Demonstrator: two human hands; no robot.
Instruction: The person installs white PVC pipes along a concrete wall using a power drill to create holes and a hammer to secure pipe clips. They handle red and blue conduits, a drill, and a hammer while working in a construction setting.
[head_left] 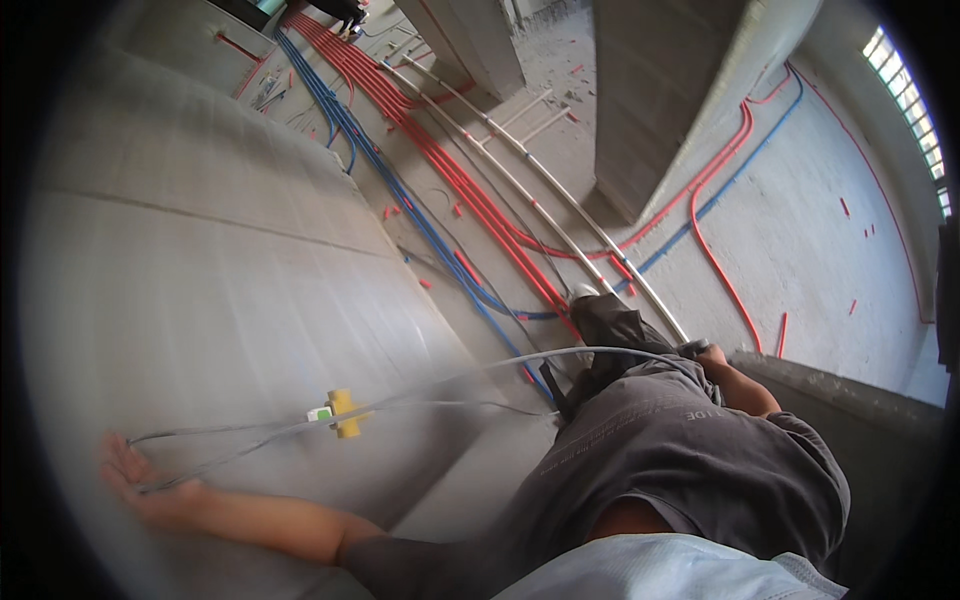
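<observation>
My left hand (150,485) is stretched far out to the left against the grey wall, blurred, with two strands of a grey cable (225,464) reaching its fingers. The cable seems to be held there and runs back across to my right side. Along the strands, in front of the wall, is a yellow block-like thing (344,413) with a white and green patch beside it; its kind is unclear. My right hand (712,362) is by my right hip, closed around a dark thing (692,348) mostly hidden, where the cable ends up.
Red pipes (450,172) and blue pipes (400,190) run along the concrete floor. White pipes (560,228) lie like a ladder near a concrete pillar (655,90). Red offcuts (467,266) are scattered about. A low wall edge (850,385) stands at my right.
</observation>
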